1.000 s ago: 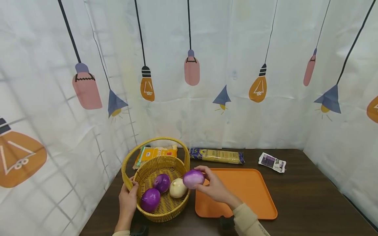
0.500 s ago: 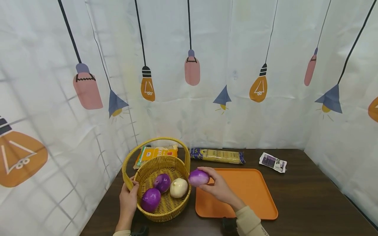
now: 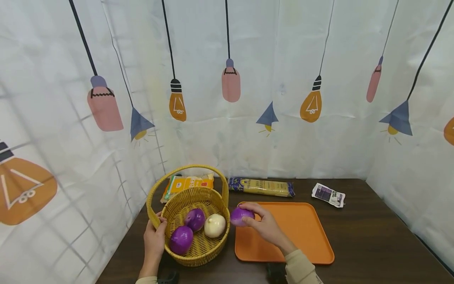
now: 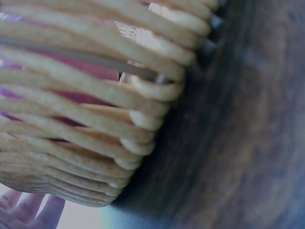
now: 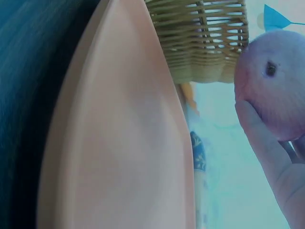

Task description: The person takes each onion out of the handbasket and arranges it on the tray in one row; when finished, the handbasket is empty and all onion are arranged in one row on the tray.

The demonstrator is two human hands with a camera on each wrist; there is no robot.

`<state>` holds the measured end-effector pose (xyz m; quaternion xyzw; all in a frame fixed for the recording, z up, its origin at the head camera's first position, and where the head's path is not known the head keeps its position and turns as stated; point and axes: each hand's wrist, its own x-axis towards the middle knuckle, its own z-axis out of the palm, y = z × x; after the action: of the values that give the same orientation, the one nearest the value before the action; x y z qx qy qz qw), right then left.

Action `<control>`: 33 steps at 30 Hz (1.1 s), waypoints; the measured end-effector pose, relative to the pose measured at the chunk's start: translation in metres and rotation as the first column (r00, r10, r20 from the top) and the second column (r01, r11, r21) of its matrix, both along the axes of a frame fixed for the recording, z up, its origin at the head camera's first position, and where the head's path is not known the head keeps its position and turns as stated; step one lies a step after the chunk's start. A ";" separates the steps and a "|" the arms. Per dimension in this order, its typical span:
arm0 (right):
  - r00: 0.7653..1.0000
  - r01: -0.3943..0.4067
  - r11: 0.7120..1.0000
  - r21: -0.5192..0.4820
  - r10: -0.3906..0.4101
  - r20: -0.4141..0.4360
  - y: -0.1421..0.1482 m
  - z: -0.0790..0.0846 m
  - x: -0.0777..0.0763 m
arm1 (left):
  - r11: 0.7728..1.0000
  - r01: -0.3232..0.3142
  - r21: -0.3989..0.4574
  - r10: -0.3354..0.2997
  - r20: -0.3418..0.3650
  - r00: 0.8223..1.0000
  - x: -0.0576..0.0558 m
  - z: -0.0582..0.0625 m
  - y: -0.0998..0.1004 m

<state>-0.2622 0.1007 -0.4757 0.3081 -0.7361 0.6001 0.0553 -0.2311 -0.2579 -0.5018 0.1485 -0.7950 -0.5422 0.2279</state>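
A yellow wicker basket (image 3: 198, 256) with a tall arched handle stands at the left of the table. Inside it lie two purple onions, one nearer (image 3: 181, 240) and one farther back (image 3: 194, 219), plus a white onion (image 3: 214, 225). My left hand (image 3: 154, 238) grips the basket's left side at the foot of the handle; the left wrist view shows its fingertips (image 4: 45, 212) at the wicker rim. Between basket and tray, my right hand (image 3: 266, 225) holds another purple onion (image 3: 241, 216) by thumb and fingers, raised above the table. In the right wrist view this onion (image 5: 274, 88) shows its dark end.
An orange tray (image 3: 298, 232) lies right of the basket. Behind stand an orange food packet (image 3: 191, 182) and a long yellow-and-blue packet (image 3: 262, 187). A small white-and-purple pouch (image 3: 328, 195) lies at the back right. A patterned curtain (image 3: 248, 150) encloses the dark table.
My right hand has carried its purple onion rightward, from over the basket's right rim to the gap beside the tray, turning it slightly. The left hand and basket have stayed put.
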 end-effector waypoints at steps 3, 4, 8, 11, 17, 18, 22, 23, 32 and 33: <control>0.998 0.009 1.000 0.002 -0.009 0.057 0.003 0.001 0.001 | 1.000 -0.002 -0.004 0.002 -0.006 1.000 0.001 -0.001 0.000; 0.997 0.018 1.000 0.009 -0.018 0.076 0.004 0.002 0.001 | 1.000 -0.001 -0.005 0.001 -0.008 1.000 0.001 -0.001 0.000; 0.984 0.073 0.997 0.031 -0.077 0.159 0.010 0.001 0.000 | 1.000 -0.002 -0.002 0.002 -0.018 1.000 0.002 -0.002 0.001; 0.973 0.111 0.993 0.033 -0.115 0.199 0.014 0.000 -0.002 | 1.000 -0.002 0.004 0.002 -0.022 1.000 0.003 -0.001 0.001; 0.962 0.145 0.989 0.040 -0.150 0.230 0.017 -0.004 -0.006 | 1.000 -0.008 0.010 0.008 -0.025 1.000 0.003 -0.001 0.001; 0.961 0.140 0.989 0.042 -0.146 0.233 0.017 -0.006 -0.006 | 1.000 -0.008 0.011 0.009 -0.026 1.000 0.003 -0.001 0.001; 0.957 0.123 0.991 0.043 -0.130 0.261 0.020 -0.012 -0.008 | 1.000 -0.001 0.012 0.001 -0.022 1.000 0.004 -0.003 0.001; 0.955 0.124 0.991 0.045 -0.131 0.265 0.021 -0.014 -0.009 | 1.000 0.000 0.011 0.000 -0.020 1.000 0.004 -0.003 0.001; 0.937 0.136 0.988 0.071 -0.151 0.313 0.025 -0.027 -0.013 | 1.000 0.010 0.019 -0.010 -0.031 0.999 0.002 -0.004 0.001; 0.935 0.132 0.988 0.075 -0.150 0.322 0.025 -0.027 -0.013 | 1.000 0.012 0.017 -0.012 -0.033 0.999 0.002 -0.004 0.001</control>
<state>-0.2754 0.1261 -0.5031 0.1524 -0.7708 0.6178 -0.0326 -0.2295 -0.2572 -0.5056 0.1368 -0.7872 -0.5529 0.2365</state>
